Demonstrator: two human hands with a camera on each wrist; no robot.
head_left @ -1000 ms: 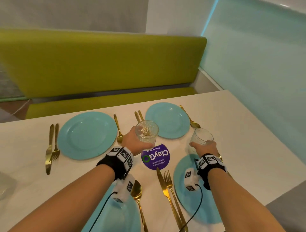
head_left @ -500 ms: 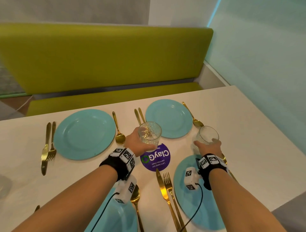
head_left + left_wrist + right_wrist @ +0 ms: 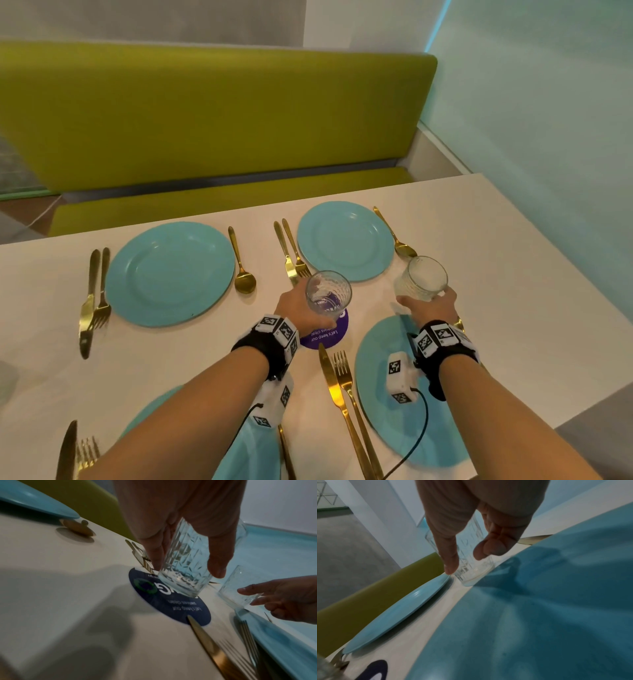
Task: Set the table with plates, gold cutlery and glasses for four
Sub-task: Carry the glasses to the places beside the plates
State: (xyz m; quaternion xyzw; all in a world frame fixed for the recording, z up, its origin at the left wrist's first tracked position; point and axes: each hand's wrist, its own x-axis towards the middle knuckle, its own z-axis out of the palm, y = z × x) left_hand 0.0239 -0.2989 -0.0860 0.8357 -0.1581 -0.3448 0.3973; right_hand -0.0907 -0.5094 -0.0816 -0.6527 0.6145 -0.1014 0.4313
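Note:
My left hand (image 3: 301, 313) grips a clear cut-pattern glass (image 3: 328, 293) (image 3: 186, 566), its base over the purple round sticker (image 3: 325, 334) (image 3: 168, 601). My right hand (image 3: 430, 306) holds a second glass (image 3: 423, 279) (image 3: 471, 555) between the far right plate (image 3: 344, 240) and the near right plate (image 3: 383, 387) (image 3: 539, 608). Whether either base touches the table I cannot tell. Several light blue plates lie on the white table (image 3: 513, 281), each flanked by gold cutlery: a knife and fork (image 3: 346, 394), a spoon (image 3: 243, 267).
A green bench (image 3: 205, 113) runs along the table's far side and a pale wall (image 3: 548, 102) stands at the right. The far left plate (image 3: 169, 274) has a knife and fork (image 3: 94, 298) at its left. Another plate (image 3: 253, 452) lies under my left forearm.
Both hands have carried their glasses slightly forward and to the right. The left glass now stands over the purple sticker's far edge, and the right glass is closer to the far right spoon.

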